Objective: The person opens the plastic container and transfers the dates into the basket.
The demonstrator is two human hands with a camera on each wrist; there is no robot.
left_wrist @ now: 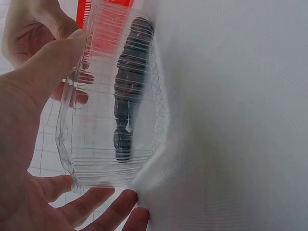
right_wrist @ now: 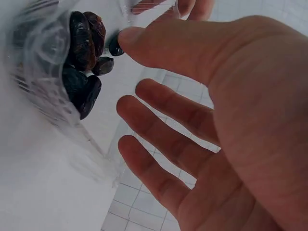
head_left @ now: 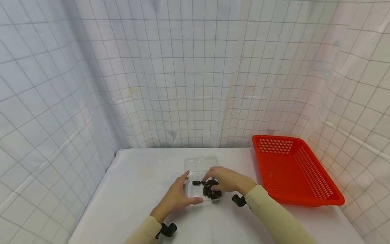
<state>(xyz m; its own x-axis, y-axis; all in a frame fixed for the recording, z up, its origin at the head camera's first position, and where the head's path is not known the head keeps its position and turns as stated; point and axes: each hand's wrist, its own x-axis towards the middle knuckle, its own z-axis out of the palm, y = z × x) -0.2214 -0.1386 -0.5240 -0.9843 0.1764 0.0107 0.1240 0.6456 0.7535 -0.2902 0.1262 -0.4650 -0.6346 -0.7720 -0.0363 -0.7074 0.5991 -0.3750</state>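
A clear plastic clamshell box (head_left: 191, 192) lies on the table, its lid (head_left: 199, 164) folded back on the far side. Several dark, wrinkled dates (head_left: 209, 191) are bunched in its right part, and a single date (head_left: 196, 183) lies to their left. My left hand (head_left: 177, 194) holds the box from the left, thumb along the near rim and fingers at the far left side. Over the dates reaches my right hand (head_left: 226, 179), index finger beside a small date and thumb apart from it. In the right wrist view the other fingers (right_wrist: 166, 137) are spread and loosely bent.
A red plastic basket (head_left: 281, 176) with slotted walls stands at the table's right side. White gridded sheeting (head_left: 170, 84) hangs around the back and both sides. The white table (head_left: 134, 189) extends left of the box.
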